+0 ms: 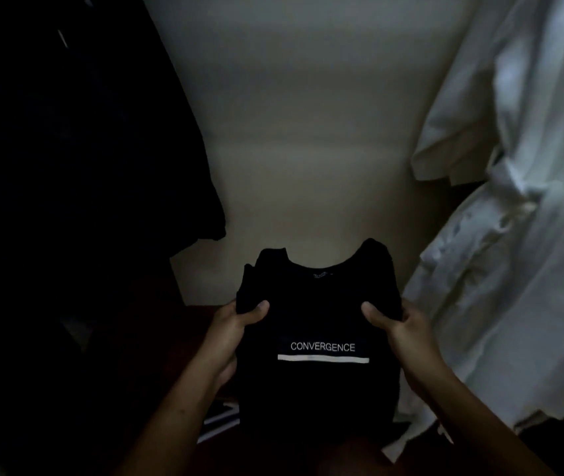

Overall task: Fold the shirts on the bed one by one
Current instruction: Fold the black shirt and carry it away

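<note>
Head view: dark garments [84, 149] at left indistinct beside black shirt [318, 304].

This is a dimly lit bedroom in a home. A bed [308, 132] with a smooth, pale cream sheet fills the middle of the view. Loose laundry lies on it: crumpled white garments [514, 235] heaped along the right side and dark clothing [84, 149] spread over the left.
</note>
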Demonstrator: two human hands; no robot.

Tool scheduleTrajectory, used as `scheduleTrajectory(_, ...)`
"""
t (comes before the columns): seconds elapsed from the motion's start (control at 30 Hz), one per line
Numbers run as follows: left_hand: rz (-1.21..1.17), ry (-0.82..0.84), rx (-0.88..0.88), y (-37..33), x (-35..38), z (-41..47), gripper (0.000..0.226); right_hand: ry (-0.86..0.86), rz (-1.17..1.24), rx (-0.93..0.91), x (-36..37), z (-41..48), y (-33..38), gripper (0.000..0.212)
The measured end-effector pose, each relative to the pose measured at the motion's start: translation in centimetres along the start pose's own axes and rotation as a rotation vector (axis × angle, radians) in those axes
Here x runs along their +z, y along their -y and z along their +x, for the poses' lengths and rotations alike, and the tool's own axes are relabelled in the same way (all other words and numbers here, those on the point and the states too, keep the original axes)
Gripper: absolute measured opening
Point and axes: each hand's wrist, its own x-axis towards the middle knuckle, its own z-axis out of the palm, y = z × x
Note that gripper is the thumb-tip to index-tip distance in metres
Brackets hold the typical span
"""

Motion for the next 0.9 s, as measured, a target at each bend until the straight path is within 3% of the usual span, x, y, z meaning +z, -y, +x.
scheduleTrajectory(0.27,0.043,0.006,0.029,10.3,-3.3,6.5,0.026,0.021,-0.039,-0.023,0.6,5.7,-12.3,0.010)
scheduleTrajectory(0.37,0.064,0.008,0.021,12.5,-4.4,8.4,0.026,0.060,-0.068,0.004,0.6,7.4,-15.3,0.015)
scheduleTrajectory(0.63,0.018,-0.007,-0.100,15.7,-5.5,16.5,0.029,0.100,-0.063,0.114,1.6,15.0,-20.1,0.019)
scheduleTrajectory(0.8,0.004,-0.022,-0.200,18.0,-5.6,23.7,0.019,0.073,-0.087,0.232,2.1,21.2,-23.3,0.013)
scheduleTrajectory(0.9,0.016,-0.038,-0.249,19.4,-6.1,26.9,0.018,0.072,-0.125,0.296,2.8,24.9,-26.1,0.025)
